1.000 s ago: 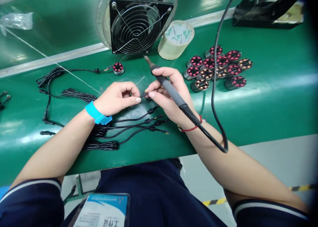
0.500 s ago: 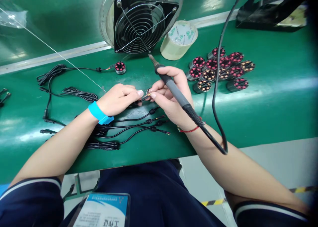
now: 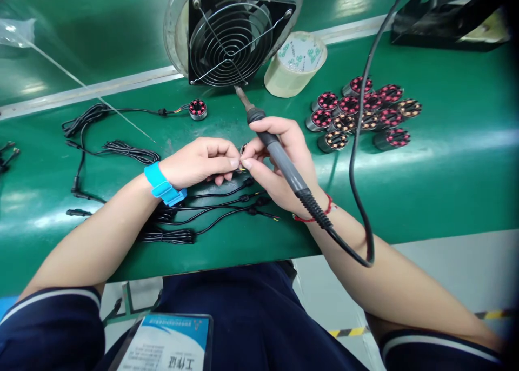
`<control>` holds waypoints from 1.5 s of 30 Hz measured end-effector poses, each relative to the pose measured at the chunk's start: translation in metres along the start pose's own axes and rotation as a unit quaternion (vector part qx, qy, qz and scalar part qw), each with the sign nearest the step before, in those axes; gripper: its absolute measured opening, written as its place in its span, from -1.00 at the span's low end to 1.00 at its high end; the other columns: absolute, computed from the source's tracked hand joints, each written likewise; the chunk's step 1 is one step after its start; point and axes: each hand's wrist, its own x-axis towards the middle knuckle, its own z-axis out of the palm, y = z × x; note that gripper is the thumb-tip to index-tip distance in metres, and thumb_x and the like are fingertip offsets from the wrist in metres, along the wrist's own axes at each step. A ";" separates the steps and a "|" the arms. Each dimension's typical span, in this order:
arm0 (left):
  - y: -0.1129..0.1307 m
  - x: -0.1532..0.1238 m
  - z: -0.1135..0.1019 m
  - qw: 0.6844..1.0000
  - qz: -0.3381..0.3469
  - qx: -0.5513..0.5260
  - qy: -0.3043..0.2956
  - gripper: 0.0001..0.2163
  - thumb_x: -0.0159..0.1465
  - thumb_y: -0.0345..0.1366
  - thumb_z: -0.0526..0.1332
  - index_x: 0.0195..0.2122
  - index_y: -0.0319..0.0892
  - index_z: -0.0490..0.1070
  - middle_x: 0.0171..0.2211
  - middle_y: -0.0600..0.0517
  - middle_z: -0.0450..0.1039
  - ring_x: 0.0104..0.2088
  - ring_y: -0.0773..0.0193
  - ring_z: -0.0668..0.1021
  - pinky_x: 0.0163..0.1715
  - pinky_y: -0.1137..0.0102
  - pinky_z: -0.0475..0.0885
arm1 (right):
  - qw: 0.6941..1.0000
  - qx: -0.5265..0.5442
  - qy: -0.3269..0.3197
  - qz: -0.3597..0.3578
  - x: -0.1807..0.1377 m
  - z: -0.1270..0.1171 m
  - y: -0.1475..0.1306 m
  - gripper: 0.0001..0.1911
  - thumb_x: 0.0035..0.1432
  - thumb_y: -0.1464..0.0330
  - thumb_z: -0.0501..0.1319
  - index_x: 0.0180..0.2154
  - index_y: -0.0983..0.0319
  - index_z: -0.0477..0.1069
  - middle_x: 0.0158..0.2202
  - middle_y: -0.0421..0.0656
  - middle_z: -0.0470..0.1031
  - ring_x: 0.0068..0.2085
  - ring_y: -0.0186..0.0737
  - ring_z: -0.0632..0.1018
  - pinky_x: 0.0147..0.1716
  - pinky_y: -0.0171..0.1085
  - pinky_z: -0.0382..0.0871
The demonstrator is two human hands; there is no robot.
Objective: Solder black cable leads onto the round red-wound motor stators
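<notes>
My left hand (image 3: 200, 161), with a blue wrist strap (image 3: 162, 185), pinches the stripped end of a thin black cable and a fine solder wire (image 3: 87, 87) that runs off to the upper left. My right hand (image 3: 279, 165) grips a grey soldering iron (image 3: 279, 156) along the palm, tip pointing up toward the fan, while its thumb and forefinger pinch a small round part against the left fingertips. The part itself is mostly hidden by the fingers.
Several black cables (image 3: 211, 209) lie under my hands on the green bench (image 3: 446, 187). A black fan (image 3: 233, 35), a tape roll (image 3: 295, 64), a cluster of several small red-topped round motors (image 3: 363, 114) and one wired motor (image 3: 197, 110) sit behind.
Both hands have drawn a little nearer to me and closer together. The iron's tip has shifted slightly left. The loose wire end that stuck up from the left fingers is no longer seen.
</notes>
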 end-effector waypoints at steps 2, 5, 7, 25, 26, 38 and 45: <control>0.000 0.002 0.000 0.999 -0.002 0.020 0.037 -0.90 0.16 -0.44 0.21 -0.50 -0.25 0.37 -0.58 0.09 0.35 -0.59 0.46 0.39 -0.57 0.52 0.31 | 1.000 -0.020 -0.005 0.005 -0.001 0.000 0.002 -0.64 0.15 0.30 0.24 -0.03 0.06 0.19 -0.37 -0.28 0.44 -0.37 -0.26 0.54 -0.30 -0.19 0.53; -0.003 0.008 0.001 0.992 -0.017 0.073 0.097 -0.88 0.13 -0.51 0.18 -0.53 -0.25 0.35 -0.61 0.11 0.33 -0.61 0.49 0.34 -0.59 0.54 0.27 | 0.997 -0.075 0.014 0.026 -0.003 -0.005 0.003 -0.68 0.25 0.24 0.19 0.02 0.06 0.22 -0.31 -0.23 0.48 -0.27 -0.18 0.58 -0.19 -0.11 0.54; -0.007 0.011 0.000 0.986 -0.020 0.102 0.127 -0.89 0.12 -0.51 0.17 -0.52 -0.25 0.36 -0.61 0.11 0.35 -0.62 0.48 0.32 -0.60 0.53 0.25 | 0.994 -0.096 0.034 0.042 -0.004 -0.012 0.000 -0.71 0.31 0.20 0.13 0.05 0.04 0.25 -0.22 -0.19 0.51 -0.26 -0.16 0.59 -0.18 -0.07 0.55; -0.008 0.017 -0.001 0.975 -0.045 0.150 0.158 -0.87 0.17 -0.47 0.19 -0.52 -0.26 0.41 -0.61 0.08 0.38 -0.64 0.50 0.32 -0.60 0.55 0.23 | 0.972 -0.160 0.150 -0.084 -0.010 -0.029 -0.004 -0.78 0.25 0.21 0.20 -0.42 0.13 0.36 -0.54 -0.27 0.34 -0.55 -0.33 0.40 -0.49 -0.22 0.27; -0.008 0.018 -0.001 0.975 -0.043 0.150 0.157 -0.88 0.17 -0.46 0.19 -0.51 -0.26 0.41 -0.60 0.08 0.39 -0.64 0.50 0.32 -0.60 0.55 0.24 | 0.972 -0.163 0.147 -0.080 -0.010 -0.029 -0.005 -0.80 0.25 0.23 0.20 -0.42 0.13 0.36 -0.54 -0.28 0.34 -0.55 -0.34 0.40 -0.49 -0.22 0.27; -0.014 0.019 -0.002 0.976 -0.015 0.149 0.156 -0.90 0.15 -0.42 0.19 -0.51 -0.23 0.38 -0.61 0.09 0.38 -0.63 0.48 0.33 -0.59 0.52 0.26 | 0.975 -0.162 0.142 -0.050 -0.012 -0.031 -0.006 -0.83 0.24 0.24 0.19 -0.39 0.15 0.40 -0.45 -0.26 0.38 -0.51 -0.38 0.42 -0.44 -0.22 0.29; -0.014 0.020 -0.001 0.975 -0.015 0.154 0.162 -0.89 0.15 -0.44 0.18 -0.52 -0.23 0.38 -0.62 0.10 0.37 -0.62 0.47 0.35 -0.58 0.52 0.26 | 0.976 -0.167 0.134 -0.040 -0.012 -0.029 -0.007 -0.84 0.24 0.25 0.19 -0.39 0.13 0.37 -0.45 -0.27 0.38 -0.50 -0.38 0.42 -0.44 -0.22 0.30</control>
